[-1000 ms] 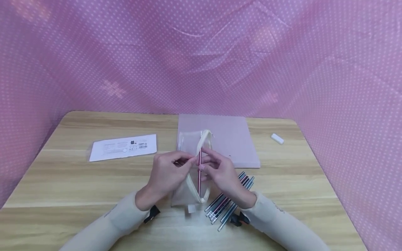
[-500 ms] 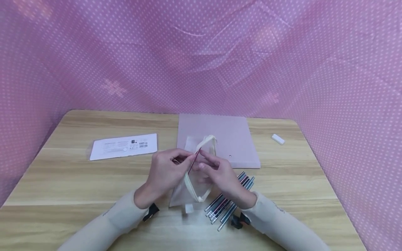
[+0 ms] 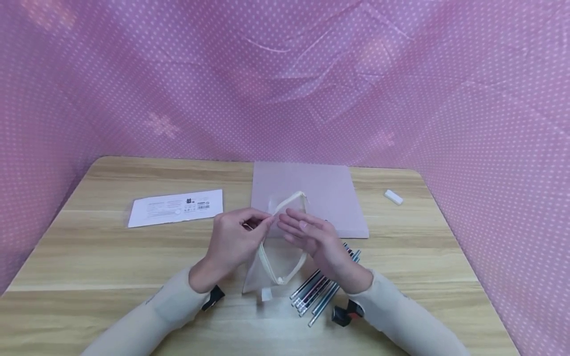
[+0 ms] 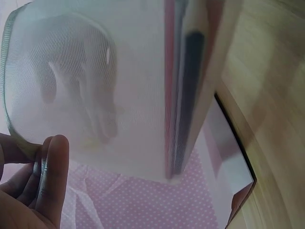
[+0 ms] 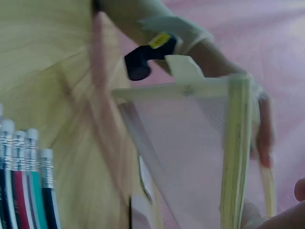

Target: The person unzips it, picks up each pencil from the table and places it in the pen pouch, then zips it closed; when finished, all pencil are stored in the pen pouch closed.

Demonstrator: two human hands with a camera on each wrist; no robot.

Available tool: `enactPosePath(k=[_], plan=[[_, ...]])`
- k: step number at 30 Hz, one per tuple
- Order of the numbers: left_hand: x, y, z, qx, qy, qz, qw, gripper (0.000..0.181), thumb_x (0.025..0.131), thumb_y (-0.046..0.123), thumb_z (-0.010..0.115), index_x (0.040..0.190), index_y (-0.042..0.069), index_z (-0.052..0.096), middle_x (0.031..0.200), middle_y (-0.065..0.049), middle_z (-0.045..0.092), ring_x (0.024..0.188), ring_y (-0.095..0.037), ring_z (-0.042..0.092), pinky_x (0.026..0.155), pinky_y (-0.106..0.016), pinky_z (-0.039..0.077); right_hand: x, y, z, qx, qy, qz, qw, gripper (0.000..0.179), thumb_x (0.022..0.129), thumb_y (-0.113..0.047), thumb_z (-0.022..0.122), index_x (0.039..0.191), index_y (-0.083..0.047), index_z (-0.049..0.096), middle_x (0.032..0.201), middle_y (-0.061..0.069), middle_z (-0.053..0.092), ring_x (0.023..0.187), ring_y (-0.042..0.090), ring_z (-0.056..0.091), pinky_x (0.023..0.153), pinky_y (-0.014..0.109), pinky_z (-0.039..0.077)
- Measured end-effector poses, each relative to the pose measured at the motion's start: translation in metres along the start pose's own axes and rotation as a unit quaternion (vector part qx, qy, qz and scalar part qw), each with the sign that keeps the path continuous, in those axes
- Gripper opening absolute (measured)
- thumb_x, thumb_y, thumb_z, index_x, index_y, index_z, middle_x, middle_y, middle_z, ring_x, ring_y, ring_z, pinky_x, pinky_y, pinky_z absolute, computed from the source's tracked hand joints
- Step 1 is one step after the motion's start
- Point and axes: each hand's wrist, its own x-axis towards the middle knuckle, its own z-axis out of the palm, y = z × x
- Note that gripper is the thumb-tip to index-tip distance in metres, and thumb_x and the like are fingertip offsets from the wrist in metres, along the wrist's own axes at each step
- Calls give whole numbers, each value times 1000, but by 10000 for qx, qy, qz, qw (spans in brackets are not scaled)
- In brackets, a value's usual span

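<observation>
My left hand [image 3: 233, 242] pinches the cream zipper edge of a see-through mesh pencil pouch [image 3: 255, 277], holding its mouth wide. My right hand [image 3: 329, 249], fingers straight and holding nothing, is at the right of the mouth; its fingers show through the mesh in the left wrist view. Along the bottom of the pouch [image 4: 138, 119], red and dark pencils [image 4: 191, 67] show through the mesh. Several loose pencils [image 3: 313, 295] with eraser ends lie below my right wrist, partly hidden by it.
A pale pink flat box [image 3: 307, 178] lies behind the pouch. To the left is a white printed packet [image 3: 175, 208], and a white eraser [image 3: 394, 197] sits at the far right of the wooden table [image 3: 401, 277]. A pink dotted cloth [image 3: 285, 89] surrounds it.
A dark red pencil in my right fingers at the mouth has slid down into the pouch and left the hand. The right fingers have straightened; the left keeps its pinch.
</observation>
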Motion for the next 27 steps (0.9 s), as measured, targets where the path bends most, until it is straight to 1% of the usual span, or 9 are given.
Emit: enactPosePath(k=[4, 6, 9, 13, 16, 19, 23, 25, 27], plan=[[1, -2, -1, 26, 27, -29, 10000, 5, 86, 9, 80, 86, 4, 79, 77, -6, 77, 63, -8, 68, 57, -19, 58, -1, -6, -9, 325, 29, -189, 9993, 55, 105, -12, 35, 152, 14, 25, 156, 36, 30, 135, 22, 58, 111, 33, 49], [1, -3, -1, 7, 37, -42, 10000, 8, 86, 11, 80, 86, 4, 79, 77, -5, 78, 64, -8, 68, 58, -19, 58, -2, -9, -12, 435, 13, -248, 9987, 55, 105, -13, 34, 153, 14, 25, 156, 33, 34, 132, 19, 60, 112, 33, 49], [2, -5, -1, -31, 53, -77, 10000, 12, 87, 15, 80, 86, 3, 79, 77, -4, 77, 63, -7, 67, 58, -20, 58, -4, -14, -16, 536, -105, -362, 9978, 55, 106, -14, 31, 153, 14, 23, 154, 25, 44, 133, 20, 60, 113, 35, 48], [2, -6, -1, 7, 85, -122, 9999, 11, 87, 15, 81, 86, 4, 79, 76, -4, 77, 62, -7, 66, 56, -20, 58, -8, -18, -24, 736, -215, -570, 9954, 53, 107, -13, 27, 152, 16, 23, 147, 14, 59, 134, 23, 60, 113, 36, 49], [3, -6, -2, 29, 110, -154, 9998, 8, 85, 13, 82, 85, 5, 79, 75, -5, 77, 62, -7, 67, 56, -19, 58, -11, -21, -33, 825, -108, -660, 9943, 53, 108, -13, 26, 152, 17, 22, 145, 13, 61, 133, 24, 60, 112, 37, 50], [3, -6, -2, -8, 105, -224, 9997, 7, 84, 11, 82, 84, 5, 79, 74, -5, 77, 62, -7, 67, 57, -19, 58, -14, -23, -45, 738, 119, -721, 9946, 51, 108, -13, 28, 151, 15, 27, 141, 13, 64, 130, 24, 63, 111, 36, 51], [3, -6, -2, -10, 75, -334, 9994, 6, 85, 12, 81, 85, 6, 79, 74, -4, 77, 62, -7, 67, 56, -20, 58, -18, -22, -63, 445, 409, -759, 9953, 41, 107, -10, 35, 142, 8, 46, 131, 9, 70, 124, 22, 67, 107, 35, 54], [3, -6, -2, -4, 69, -335, 9994, 7, 85, 13, 81, 85, 6, 79, 74, -4, 77, 61, -7, 66, 56, -20, 58, -20, -19, -72, 244, 480, -743, 9958, 35, 106, -7, 41, 137, 6, 51, 128, 9, 71, 121, 21, 68, 105, 34, 56], [3, -6, -2, 6, 75, -308, 9995, 7, 85, 13, 82, 85, 6, 79, 74, -4, 77, 61, -6, 66, 56, -20, 58, -23, -16, -81, -149, 494, -700, 9962, 34, 104, -4, 46, 136, 7, 52, 128, 11, 71, 121, 20, 68, 103, 33, 57]])
